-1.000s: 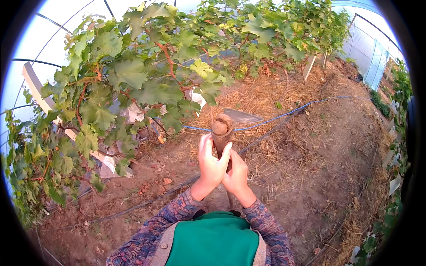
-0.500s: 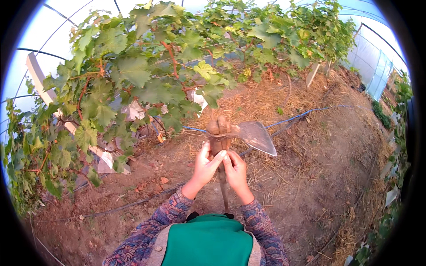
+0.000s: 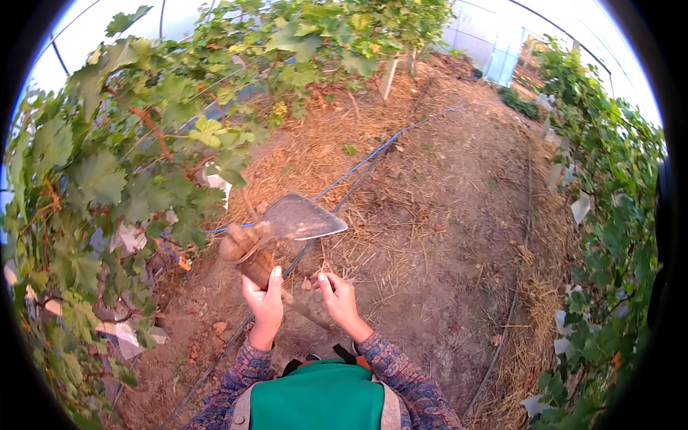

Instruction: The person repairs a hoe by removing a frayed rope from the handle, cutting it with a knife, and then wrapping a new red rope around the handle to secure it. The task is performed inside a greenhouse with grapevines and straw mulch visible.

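A hoe (image 3: 299,217) with a grey, soil-worn metal blade and a brown wooden handle is held up in front of me, its head tilted to the left. My left hand (image 3: 265,307) grips the handle just below the head, with the thumb along it. To the right of the handle and apart from it is my right hand (image 3: 340,301), its thumb and fingers pinched together. Something small and brownish shows by those fingertips; I cannot make out whether it is held or lies on the ground behind. The handle's lower end slants down toward my green apron (image 3: 319,398).
Grapevines (image 3: 107,172) on wires crowd the left side, and another leafy row (image 3: 598,172) runs along the right. A blue line (image 3: 387,143) and a dark hose (image 3: 362,179) cross the straw-strewn soil (image 3: 430,287). A pale post (image 3: 388,79) stands farther off.
The hoe has moved left in view and tilted, its head leaning left. My right hand has come off the handle; my left hand still holds it. The view has turned to the right.
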`<state>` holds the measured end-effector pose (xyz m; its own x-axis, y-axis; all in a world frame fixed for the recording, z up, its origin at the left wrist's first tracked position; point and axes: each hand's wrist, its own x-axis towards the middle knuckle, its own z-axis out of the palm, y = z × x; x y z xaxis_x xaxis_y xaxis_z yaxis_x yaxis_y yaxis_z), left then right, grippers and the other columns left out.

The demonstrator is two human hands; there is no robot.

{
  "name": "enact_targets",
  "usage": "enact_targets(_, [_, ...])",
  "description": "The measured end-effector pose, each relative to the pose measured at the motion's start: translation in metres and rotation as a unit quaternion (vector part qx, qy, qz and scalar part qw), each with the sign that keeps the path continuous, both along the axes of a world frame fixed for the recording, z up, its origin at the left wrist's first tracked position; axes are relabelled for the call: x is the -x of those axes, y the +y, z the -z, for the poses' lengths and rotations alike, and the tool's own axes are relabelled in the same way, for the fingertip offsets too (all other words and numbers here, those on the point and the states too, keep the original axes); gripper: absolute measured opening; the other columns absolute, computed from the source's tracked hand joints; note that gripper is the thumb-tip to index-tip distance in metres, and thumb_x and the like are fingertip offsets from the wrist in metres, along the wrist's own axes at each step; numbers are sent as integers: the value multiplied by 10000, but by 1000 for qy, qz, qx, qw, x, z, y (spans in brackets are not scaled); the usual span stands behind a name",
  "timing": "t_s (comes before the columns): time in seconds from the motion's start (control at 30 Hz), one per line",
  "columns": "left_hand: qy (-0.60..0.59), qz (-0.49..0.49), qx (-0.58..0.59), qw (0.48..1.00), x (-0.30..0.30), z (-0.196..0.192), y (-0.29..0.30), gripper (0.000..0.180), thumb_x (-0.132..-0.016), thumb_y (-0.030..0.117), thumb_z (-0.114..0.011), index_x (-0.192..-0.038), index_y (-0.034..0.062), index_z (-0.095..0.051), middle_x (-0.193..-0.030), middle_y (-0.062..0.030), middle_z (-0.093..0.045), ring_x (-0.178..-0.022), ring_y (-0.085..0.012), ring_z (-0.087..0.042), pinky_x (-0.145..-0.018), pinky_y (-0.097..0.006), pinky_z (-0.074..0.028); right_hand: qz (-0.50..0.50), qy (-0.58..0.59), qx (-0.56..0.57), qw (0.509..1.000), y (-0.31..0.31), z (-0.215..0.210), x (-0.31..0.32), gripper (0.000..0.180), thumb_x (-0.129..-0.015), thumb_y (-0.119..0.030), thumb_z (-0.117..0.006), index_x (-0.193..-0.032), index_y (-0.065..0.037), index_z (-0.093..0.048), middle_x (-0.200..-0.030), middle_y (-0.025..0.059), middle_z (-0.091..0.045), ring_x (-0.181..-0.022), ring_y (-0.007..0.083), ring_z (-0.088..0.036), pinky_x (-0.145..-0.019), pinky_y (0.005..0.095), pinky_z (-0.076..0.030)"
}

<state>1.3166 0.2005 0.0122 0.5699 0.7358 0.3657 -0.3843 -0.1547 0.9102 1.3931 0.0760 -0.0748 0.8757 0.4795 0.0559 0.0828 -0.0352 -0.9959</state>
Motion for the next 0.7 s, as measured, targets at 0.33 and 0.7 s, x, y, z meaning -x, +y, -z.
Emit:
enact_targets(0.33, [3,-47,-48,998,-35,27,-24,218,-942,-23,-620,-1131,8,-516,-914,-25,-577,-720,-72,-529,-611,-235,-447,70,107,102,987,-76,62,12,270,-1030,-218,-535,-1106,-24,-707,-859,24,-738,-746,64,-600,-677,253,-483])
enact_targets(0.7, [-3,-112,-48,993,-66,16,-58,242,-921,-42,-559,-1149,-15,-486,-851,-59,-566,-588,-108,-532,-527,-257,-460,-36,128,19,991,-96,57,-73,278,-1028,-216,-528,-1099,-12,-703,-871,53,-744,-820,88,-672,-727,256,-509])
